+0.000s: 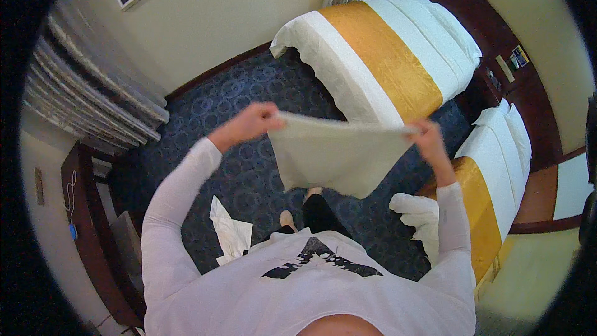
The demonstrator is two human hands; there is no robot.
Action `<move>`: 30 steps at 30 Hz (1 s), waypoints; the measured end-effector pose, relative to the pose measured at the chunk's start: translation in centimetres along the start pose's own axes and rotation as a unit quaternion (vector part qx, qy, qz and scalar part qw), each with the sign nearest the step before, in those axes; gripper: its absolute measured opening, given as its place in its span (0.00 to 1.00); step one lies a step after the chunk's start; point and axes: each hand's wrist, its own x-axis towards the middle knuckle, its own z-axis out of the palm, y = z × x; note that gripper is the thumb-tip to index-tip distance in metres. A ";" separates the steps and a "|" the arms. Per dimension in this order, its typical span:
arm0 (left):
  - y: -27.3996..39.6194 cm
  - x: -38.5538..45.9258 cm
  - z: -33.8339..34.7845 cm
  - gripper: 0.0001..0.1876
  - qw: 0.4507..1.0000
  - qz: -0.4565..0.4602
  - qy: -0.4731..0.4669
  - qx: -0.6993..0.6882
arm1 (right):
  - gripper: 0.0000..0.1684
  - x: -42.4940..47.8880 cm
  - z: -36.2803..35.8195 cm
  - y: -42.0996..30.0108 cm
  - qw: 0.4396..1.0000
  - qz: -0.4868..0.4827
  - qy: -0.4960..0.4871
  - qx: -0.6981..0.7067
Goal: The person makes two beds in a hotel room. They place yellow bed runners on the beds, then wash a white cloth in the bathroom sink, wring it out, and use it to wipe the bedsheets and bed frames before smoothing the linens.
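A pale cream cloth (pixel 338 158) hangs stretched between my two hands, out in front of my body above the carpet. My left hand (pixel 261 121) is closed on its upper left corner. The upper right corner is gripped by my right hand (pixel 426 137). Both hands look slightly blurred, and the cloth's lower edge hangs free. Beyond it stands a bed (pixel 345 51) with white bedding and a gold runner. White crumpled fabric (pixel 419 219) lies at the near end of a second bed (pixel 489 163), beside my right forearm.
White sheets of paper or cloth (pixel 233 235) lie low on the left, near my feet on the blue patterned carpet (pixel 224 98). A dark wooden desk (pixel 88 242) with a white cable runs along the left wall. Grey curtains (pixel 93 79) hang behind it.
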 end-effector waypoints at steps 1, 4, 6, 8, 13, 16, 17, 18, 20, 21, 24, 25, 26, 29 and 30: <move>0.4 1.7 -2.9 0.17 1.000 0.006 0.018 -0.019 | 0.17 2.5 -1.3 -0.5 0.988 0.012 0.046 0.150; -0.2 6.5 -7.1 0.26 0.916 0.056 -0.023 -0.398 | 0.22 9.5 2.7 1.1 0.921 0.045 0.006 0.387; -3.0 9.7 -6.0 0.27 0.940 0.018 -0.067 -0.333 | 0.22 11.7 7.6 4.1 0.929 0.103 -0.068 0.349; -7.2 13.6 -5.5 0.28 0.959 -0.077 -0.063 -0.264 | 0.20 14.2 12.0 7.6 0.899 0.180 -0.084 0.389; -17.4 22.9 -10.8 0.25 0.922 -0.266 -0.033 -0.279 | 0.21 24.3 18.4 13.1 0.884 0.318 0.058 0.339; -19.4 26.3 -13.6 0.25 0.875 -0.386 -0.029 -0.291 | 0.24 29.3 20.0 13.3 0.886 0.357 -0.012 0.296; -19.5 28.5 -14.9 0.27 0.880 -0.381 0.008 -0.283 | 0.26 31.8 20.4 13.2 0.898 0.302 -0.017 0.321; -19.4 29.2 -15.6 0.28 0.878 -0.403 0.043 -0.254 | 0.28 33.0 20.9 12.9 0.903 0.269 -0.042 0.333; -18.9 31.6 -17.0 0.30 0.872 -0.454 0.061 -0.175 | 0.32 35.5 21.7 11.9 0.950 0.187 -0.120 0.218; -18.8 32.5 -17.7 0.30 0.908 -0.402 0.016 -0.114 | 0.35 36.6 22.2 11.3 0.971 0.141 -0.173 0.088; -19.4 35.9 -19.0 0.29 0.959 -0.183 -0.121 0.182 | 0.37 39.3 24.1 9.9 0.931 0.078 -0.269 -0.235; -20.2 36.7 -19.4 0.29 0.933 -0.077 -0.203 0.286 | 0.34 40.1 25.0 9.7 0.931 0.036 -0.260 -0.252; -21.2 37.4 -20.0 0.30 0.926 -0.025 -0.223 0.302 | 0.30 40.7 26.2 9.4 0.932 -0.009 -0.231 -0.280; -25.8 41.5 -21.0 0.24 0.866 0.126 -0.294 0.386 | 0.14 43.4 30.6 10.4 0.942 -0.163 -0.181 -0.229; -27.8 43.2 -21.7 0.21 0.849 0.213 -0.308 0.374 | 0.12 44.1 32.6 10.7 0.961 -0.096 -0.230 -0.122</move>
